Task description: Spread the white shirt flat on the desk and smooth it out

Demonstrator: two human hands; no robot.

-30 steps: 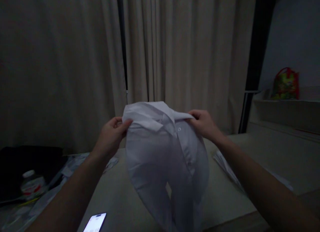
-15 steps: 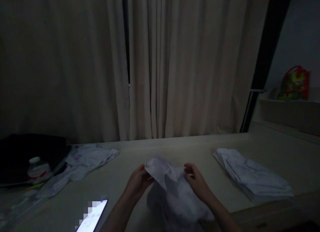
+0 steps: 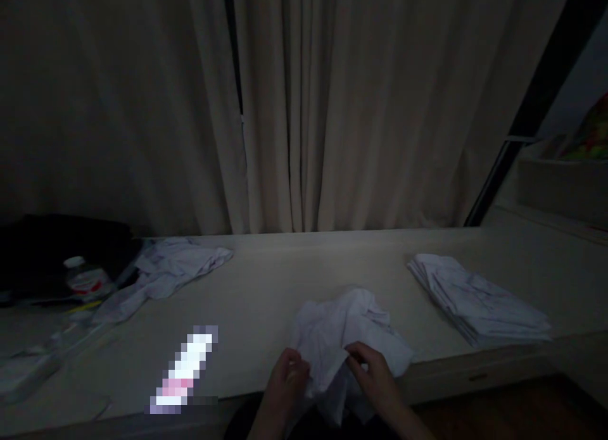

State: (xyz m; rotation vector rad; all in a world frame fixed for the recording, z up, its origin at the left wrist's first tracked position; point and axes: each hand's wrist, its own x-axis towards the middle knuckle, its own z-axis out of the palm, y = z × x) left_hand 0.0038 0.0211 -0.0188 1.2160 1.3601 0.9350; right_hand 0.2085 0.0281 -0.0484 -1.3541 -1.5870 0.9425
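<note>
The white shirt (image 3: 349,313) has come down: a second ago it was held up in front of the curtains (image 3: 380,111), and now it lies bunched at the near edge of the table, its lower folds hanging over. Both hands have dropped with it, and the view has tipped downward.

The right hand (image 3: 365,361) pinches an edge of the shirt between thumb and finger. The left hand (image 3: 289,377) is curled against the shirt's left side; whether its fingers are closed on the cloth, I cannot tell. The two hands are apart, with shirt between them.

The pale table (image 3: 256,282) stretches beyond and to both sides of the grip, in a dim room. Its far edge meets the curtains, which show a narrow dark gap. Right of the grip and past the table's edge is dark floor (image 3: 517,408); farther right and beyond stands a shelf (image 3: 565,183) with a bright bag (image 3: 596,133), cut off by the frame.

Counted: one shirt at the hands; one folded pile of white clothes (image 3: 475,301) right of the grip, its layers too dim to number; one crumpled cloth (image 3: 171,269), one bottle (image 3: 88,282) and one lit phone (image 3: 187,364), blurred out, all left of the grip.
</note>
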